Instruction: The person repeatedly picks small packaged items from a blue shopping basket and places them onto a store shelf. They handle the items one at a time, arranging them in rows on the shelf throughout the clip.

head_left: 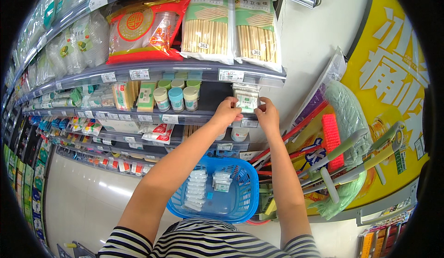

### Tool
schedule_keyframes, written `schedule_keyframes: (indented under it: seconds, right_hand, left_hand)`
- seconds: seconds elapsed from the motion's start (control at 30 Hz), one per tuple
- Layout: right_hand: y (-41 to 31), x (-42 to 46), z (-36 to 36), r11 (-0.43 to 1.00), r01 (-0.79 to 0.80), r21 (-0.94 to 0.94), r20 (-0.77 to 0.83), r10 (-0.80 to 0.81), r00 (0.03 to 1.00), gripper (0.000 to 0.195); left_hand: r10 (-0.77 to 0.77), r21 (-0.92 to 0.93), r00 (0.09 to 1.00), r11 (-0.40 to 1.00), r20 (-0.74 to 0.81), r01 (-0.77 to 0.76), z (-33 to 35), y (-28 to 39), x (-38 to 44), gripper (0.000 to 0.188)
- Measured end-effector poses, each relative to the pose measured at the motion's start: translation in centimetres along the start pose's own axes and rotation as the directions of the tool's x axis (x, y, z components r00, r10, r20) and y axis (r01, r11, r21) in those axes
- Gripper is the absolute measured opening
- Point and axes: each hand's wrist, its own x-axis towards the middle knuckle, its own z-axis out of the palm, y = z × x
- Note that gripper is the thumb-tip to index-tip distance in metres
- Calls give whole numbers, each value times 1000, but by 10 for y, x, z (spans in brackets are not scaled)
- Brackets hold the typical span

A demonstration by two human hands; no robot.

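Note:
At the right end of a middle shelf, a clear packet of cotton swabs (247, 102) with a white and green label stands upright. My left hand (227, 112) holds its left edge, fingers curled in near the shelf's front. The packet's right edge is pinched by my right hand (268, 114). Below my forearms is a blue plastic basket (255, 192). Inside it, a row of small clear packets (196, 190) runs along the left, and a shorter stack of similar packets (222, 182) lies near the back.
Left of the swabs stand lidded toothpick jars (176, 98) in white, blue and green. Bagged bamboo chopsticks (208, 25) and a red bag of plastic cups (145, 29) fill the shelf above. Mops (347, 119) and a red brush (333, 142) lean at the right by a yellow panel (374, 57).

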Motion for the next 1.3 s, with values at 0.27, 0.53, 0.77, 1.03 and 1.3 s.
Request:
schedule_keyframes:
  seconds: [0.27,0.53,0.77,1.03,1.3]
  right_hand:
    - [-27,-82,-20,930,-135,342,205,66,976,44]
    - [56,-202,53,734,-651,191,681,379,626,32]
    - [139,-274,109,898,-407,-167,707,397,586,33]
    - [185,-311,153,895,-176,-409,606,411,681,27]
    - [209,-325,183,786,-429,-445,575,618,535,52]
  left_hand:
    - [335,320,942,890,27,-325,-22,-29,-92,23]
    - [73,581,989,802,128,-134,-49,-186,-180,28]
    - [-363,626,917,757,164,188,-50,-323,-212,41]
    - [-705,548,708,609,44,573,-34,-376,-206,48]
    - [-580,559,814,677,4,480,-39,-427,-186,57]
